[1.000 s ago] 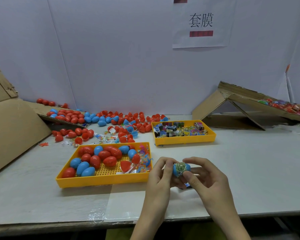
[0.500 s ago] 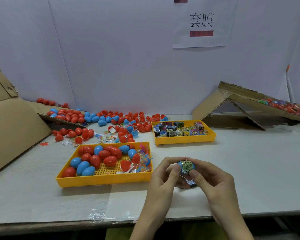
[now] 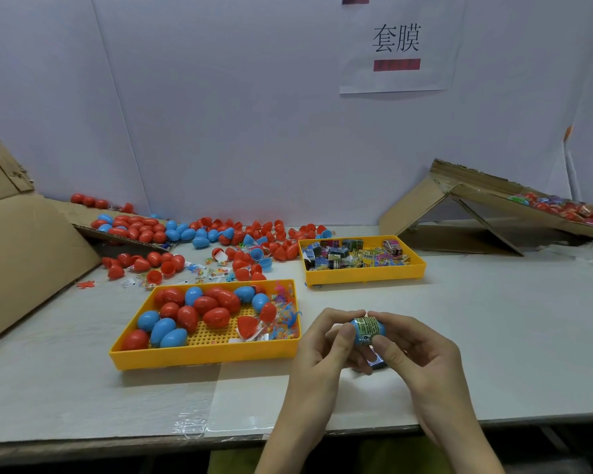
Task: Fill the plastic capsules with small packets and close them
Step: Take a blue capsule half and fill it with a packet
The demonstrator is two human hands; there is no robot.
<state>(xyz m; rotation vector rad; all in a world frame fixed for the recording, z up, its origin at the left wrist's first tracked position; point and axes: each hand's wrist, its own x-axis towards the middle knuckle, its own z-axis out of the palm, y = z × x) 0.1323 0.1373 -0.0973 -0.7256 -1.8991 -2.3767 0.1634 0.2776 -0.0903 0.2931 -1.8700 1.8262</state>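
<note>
Holding the blue capsule [image 3: 368, 331] with a printed packet [image 3: 367, 325] on it above the bench [image 3: 493, 336], pinched between my left hand [image 3: 326, 347] and right hand [image 3: 415, 350], I fear the packet catches in the seam and prevents closing.

Both hands, the left hand [image 3: 326, 347] and the right hand [image 3: 415, 354], are bare, ringless, with short nails; forearms uncovered, no sleeves showing.
</note>
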